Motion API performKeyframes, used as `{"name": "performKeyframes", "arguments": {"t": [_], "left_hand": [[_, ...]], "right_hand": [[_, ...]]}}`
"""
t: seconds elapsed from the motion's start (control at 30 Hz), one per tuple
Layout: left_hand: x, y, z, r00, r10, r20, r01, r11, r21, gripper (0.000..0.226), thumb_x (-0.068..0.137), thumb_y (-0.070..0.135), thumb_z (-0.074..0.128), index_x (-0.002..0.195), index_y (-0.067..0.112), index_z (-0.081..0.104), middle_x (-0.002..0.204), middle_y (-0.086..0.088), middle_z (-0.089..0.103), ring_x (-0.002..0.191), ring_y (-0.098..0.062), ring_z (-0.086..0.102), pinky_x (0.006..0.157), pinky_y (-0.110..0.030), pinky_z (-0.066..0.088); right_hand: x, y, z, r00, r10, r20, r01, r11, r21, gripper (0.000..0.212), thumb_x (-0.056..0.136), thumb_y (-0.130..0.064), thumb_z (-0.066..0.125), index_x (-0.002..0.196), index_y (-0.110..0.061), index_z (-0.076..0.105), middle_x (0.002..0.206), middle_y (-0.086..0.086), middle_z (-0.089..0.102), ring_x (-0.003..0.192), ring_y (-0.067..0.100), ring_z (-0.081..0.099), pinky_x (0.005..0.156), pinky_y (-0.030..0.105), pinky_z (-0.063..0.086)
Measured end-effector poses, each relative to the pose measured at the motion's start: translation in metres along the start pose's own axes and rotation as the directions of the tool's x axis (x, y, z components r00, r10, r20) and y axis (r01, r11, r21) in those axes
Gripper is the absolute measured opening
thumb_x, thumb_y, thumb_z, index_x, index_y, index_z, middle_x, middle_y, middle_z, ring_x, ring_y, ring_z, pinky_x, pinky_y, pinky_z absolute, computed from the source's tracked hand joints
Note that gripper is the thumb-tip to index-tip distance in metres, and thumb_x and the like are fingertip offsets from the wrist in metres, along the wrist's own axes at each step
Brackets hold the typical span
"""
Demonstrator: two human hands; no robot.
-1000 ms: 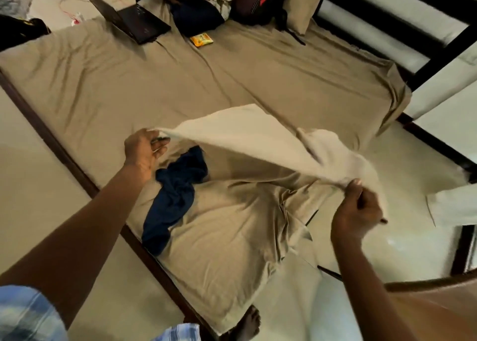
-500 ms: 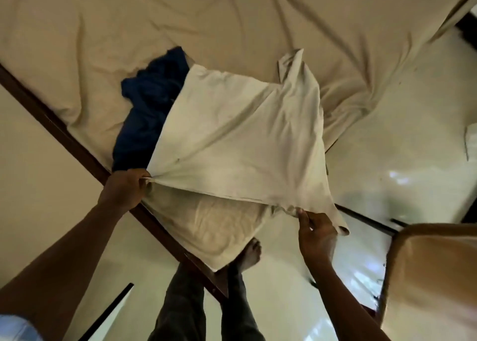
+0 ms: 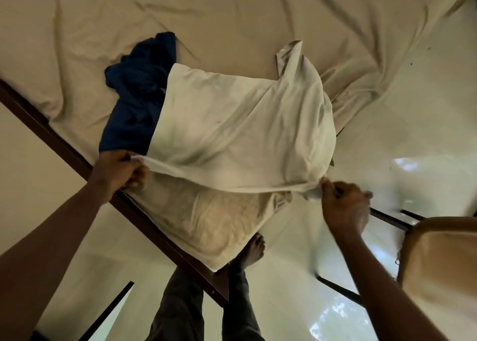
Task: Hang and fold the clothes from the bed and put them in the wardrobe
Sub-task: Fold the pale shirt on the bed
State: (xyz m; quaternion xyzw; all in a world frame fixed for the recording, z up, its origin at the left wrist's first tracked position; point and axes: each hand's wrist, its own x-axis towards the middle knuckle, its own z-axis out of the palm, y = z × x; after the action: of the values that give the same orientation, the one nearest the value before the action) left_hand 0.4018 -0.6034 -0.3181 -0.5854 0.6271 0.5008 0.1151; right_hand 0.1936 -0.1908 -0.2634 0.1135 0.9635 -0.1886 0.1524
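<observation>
- On my feed, the fingers [image 3: 136, 178] of the left hand [image 3: 121, 170] were curled into a fist round the near-left corner of the cream garment [image 3: 242, 134], with the hem bunched inside the grip.
- The fingers [image 3: 333, 188] of the right hand [image 3: 344, 206] pinched the near-right corner of the same hem. The pinch itself was plain to me, but that hand was blurred and I could not tell how its other fingers lay.
- Between the two hands the hem ran as a stretched line with a slight sag, held above the near corner of the bed.
- From that line the cream garment spread away from the hands over the bed. A narrow flap stood up at its far right end, and I could not tell whether its middle touched the bedding.
- The blue garment [image 3: 139, 95] lay crumpled on the bed just left of the cream one, with its right side covered by the cream cloth.
- Under both was the tan sheet [image 3: 232, 12], heavily creased, its near corner draped over the dark wooden bed frame [image 3: 64, 144].
- The left hand sat right over that frame rail, while the right hand was out past the bed's corner, above the pale glossy floor [image 3: 387, 134].
- Below the corner I saw a bare foot [image 3: 254, 250] on the floor and dark trouser legs [image 3: 180, 309].
- A tan rounded object [image 3: 444, 263] filled the lower right edge, and I could not tell what it was.
</observation>
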Motion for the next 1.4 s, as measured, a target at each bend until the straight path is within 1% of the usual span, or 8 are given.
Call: {"name": "performKeyframes", "arguments": {"t": [0.27,0.47,0.63,0.8,0.97,1.1,1.3,1.4], "left_hand": [[0.065,0.031,0.024,0.993,0.065,-0.102,-0.090,0.961,-0.262,0.029,0.099,0.013,0.065,0.124,0.025,0.055,0.098,-0.002,0.076,0.070,-0.015,0.076,0.055,-0.030,0.053],[0.043,-0.018,0.069,0.871,-0.065,-0.487,-0.069,0.965,-0.254,0.012,0.094,0.038,0.067,0.090,0.026,0.065,0.087,0.001,0.073,0.081,-0.022,0.073,0.082,-0.041,0.061],[0.029,-0.052,0.103,0.879,-0.452,-0.150,0.245,0.700,-0.671,0.029,0.097,0.037,0.070,0.091,0.010,0.064,0.078,-0.009,0.065,0.058,-0.021,0.056,0.043,-0.024,0.042],[0.053,-0.030,0.086,0.928,-0.365,-0.079,0.205,0.675,-0.709,0.025,0.096,0.028,0.074,0.112,0.009,0.070,0.096,-0.005,0.072,0.075,-0.012,0.066,0.062,-0.026,0.055],[0.059,-0.031,0.065,0.928,-0.203,-0.314,0.120,0.957,-0.264,0.037,0.089,0.040,0.080,0.108,0.011,0.070,0.105,-0.010,0.074,0.094,-0.028,0.070,0.080,-0.037,0.056],[0.044,-0.027,0.050,0.899,0.041,-0.435,-0.017,0.998,0.059,0.043,0.088,0.049,0.077,0.113,0.021,0.056,0.104,0.000,0.065,0.092,-0.018,0.060,0.079,-0.034,0.043],[0.079,-0.012,0.044,0.908,0.157,-0.389,-0.144,0.988,0.062,0.041,0.092,0.041,0.074,0.125,0.021,0.061,0.114,0.005,0.069,0.103,-0.016,0.065,0.087,-0.030,0.046],[0.085,-0.010,0.046,0.847,0.228,-0.480,-0.185,0.973,0.136,0.018,0.095,0.035,0.071,0.105,0.021,0.071,0.101,-0.001,0.070,0.094,-0.024,0.068,0.082,-0.033,0.047]], "right_hand": [[0.093,-0.079,0.042,0.995,-0.083,-0.056,0.095,0.961,0.259,0.040,0.101,-0.043,0.060,0.126,-0.013,0.071,0.121,0.013,0.073,0.115,0.024,0.066,0.095,0.007,0.030],[0.044,-0.049,0.108,0.995,0.064,-0.075,-0.036,0.944,0.329,0.034,0.098,-0.039,0.062,0.127,-0.020,0.065,0.120,0.006,0.067,0.101,0.024,0.066,0.090,0.032,0.047],[-0.021,-0.016,0.160,0.861,0.325,0.391,-0.502,0.666,0.551,0.009,0.102,-0.016,0.061,0.107,-0.015,0.068,0.090,0.008,0.071,0.085,0.028,0.068,0.070,0.037,0.057],[-0.018,-0.025,0.173,0.804,0.362,0.471,-0.588,0.603,0.539,0.011,0.105,-0.024,0.059,0.100,-0.016,0.064,0.092,0.011,0.069,0.076,0.026,0.068,0.072,0.039,0.057],[-0.006,-0.049,0.168,0.954,0.267,0.137,-0.295,0.920,0.260,0.022,0.095,-0.039,0.061,0.096,-0.019,0.069,0.095,0.008,0.074,0.092,0.034,0.069,0.086,0.040,0.054],[0.004,-0.094,0.160,0.999,0.028,0.016,-0.031,0.965,0.260,0.012,0.096,-0.029,0.061,0.107,-0.024,0.063,0.083,-0.003,0.067,0.087,0.028,0.064,0.078,0.034,0.045],[0.059,-0.199,0.207,0.887,-0.288,0.360,0.164,0.927,0.338,0.023,0.091,-0.038,0.065,0.114,-0.032,0.065,0.095,0.001,0.075,0.081,0.021,0.073,0.081,0.040,0.061],[0.076,-0.273,0.234,0.780,-0.394,0.485,0.224,0.901,0.372,0.036,0.098,-0.032,0.063,0.132,-0.024,0.056,0.094,0.008,0.076,0.062,0.018,0.070,0.059,0.033,0.057]]}}
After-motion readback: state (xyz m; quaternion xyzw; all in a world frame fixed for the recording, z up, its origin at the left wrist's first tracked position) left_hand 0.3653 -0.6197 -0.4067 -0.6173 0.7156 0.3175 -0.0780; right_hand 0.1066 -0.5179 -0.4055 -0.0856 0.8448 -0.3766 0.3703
